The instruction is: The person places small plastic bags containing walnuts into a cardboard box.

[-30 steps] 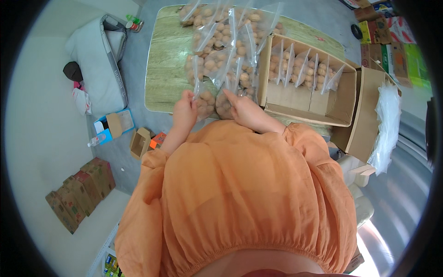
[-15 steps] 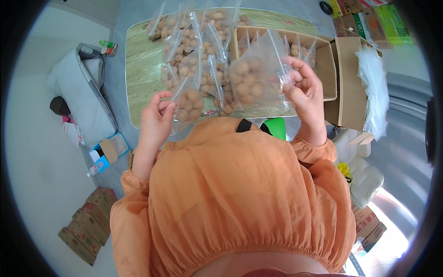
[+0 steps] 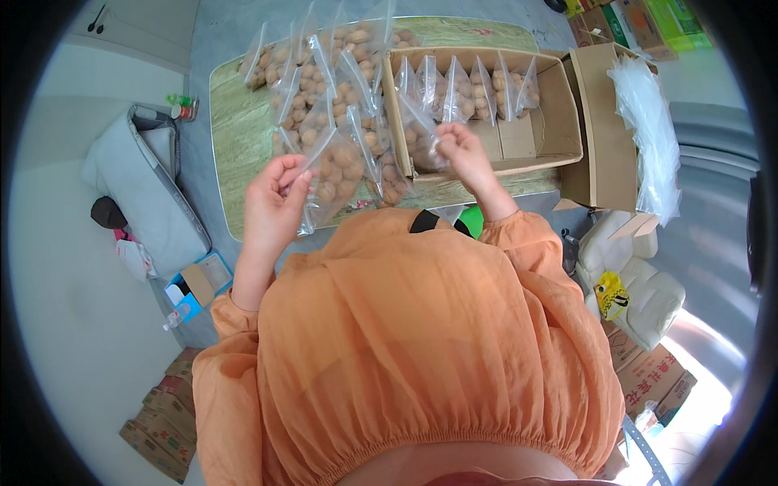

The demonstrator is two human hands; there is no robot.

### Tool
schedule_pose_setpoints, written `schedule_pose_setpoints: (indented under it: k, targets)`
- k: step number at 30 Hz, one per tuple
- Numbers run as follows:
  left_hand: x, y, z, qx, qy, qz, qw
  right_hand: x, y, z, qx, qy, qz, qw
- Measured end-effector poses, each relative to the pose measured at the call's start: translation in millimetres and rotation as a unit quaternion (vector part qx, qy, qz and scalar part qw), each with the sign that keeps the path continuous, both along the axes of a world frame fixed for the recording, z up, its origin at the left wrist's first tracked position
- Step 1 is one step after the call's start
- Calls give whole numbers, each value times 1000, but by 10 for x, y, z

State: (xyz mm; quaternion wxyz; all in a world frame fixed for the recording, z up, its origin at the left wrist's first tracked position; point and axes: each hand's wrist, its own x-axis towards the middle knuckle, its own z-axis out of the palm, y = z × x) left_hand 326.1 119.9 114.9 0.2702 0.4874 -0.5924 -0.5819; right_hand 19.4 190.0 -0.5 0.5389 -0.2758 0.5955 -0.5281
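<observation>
Pinched in my left hand (image 3: 279, 190) is the top edge of a clear zip bag of walnuts (image 3: 336, 172), which hangs tilted over the table's near edge. My right hand (image 3: 466, 154) is closed on another clear bag of walnuts (image 3: 421, 134), at the near left corner inside an open cardboard box (image 3: 559, 150). Along the box's far side stands a row of several filled walnut bags (image 3: 458, 97). Left of the box, many more bags of walnuts (image 3: 324, 77) stand close together on the table.
The wood-patterned table (image 3: 235, 146) carries the box and bags. A stack of empty clear bags (image 3: 648, 138) hangs over the box's right flap (image 3: 596, 130). A pale chair (image 3: 624, 259) stands at the right. Cartons (image 3: 166, 417) lie on the floor at lower left.
My right hand has moved left and down into the box with its walnut bag. My left hand still holds its bag, nearly in place. The whole view has shifted slightly.
</observation>
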Motion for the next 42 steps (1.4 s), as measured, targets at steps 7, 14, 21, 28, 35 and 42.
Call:
schedule_pose_setpoints:
  k: [7, 14, 21, 28, 35, 42]
  targets:
    - [-153, -1, 45, 33, 39, 2, 999, -268, -168, -88, 88, 136, 170, 972]
    - [-714, -109, 341, 52, 131, -37, 989, -233, -241, -468, 111, 150, 294, 938]
    - [-1527, -44, 343, 95, 246, -74, 962, -525, -9, 61, 122, -121, 52, 984]
    - [-1962, 96, -600, 117, 144, -131, 974, -1008, 114, 212, 230, 62, 13, 971]
    - [-1886, 25, -945, 116, -35, -190, 974, -796, -112, -316, 227, 298, 247, 894]
    - [-1377, 199, -983, 60, 56, -216, 973, -722, -71, -828, 153, 370, 252, 881]
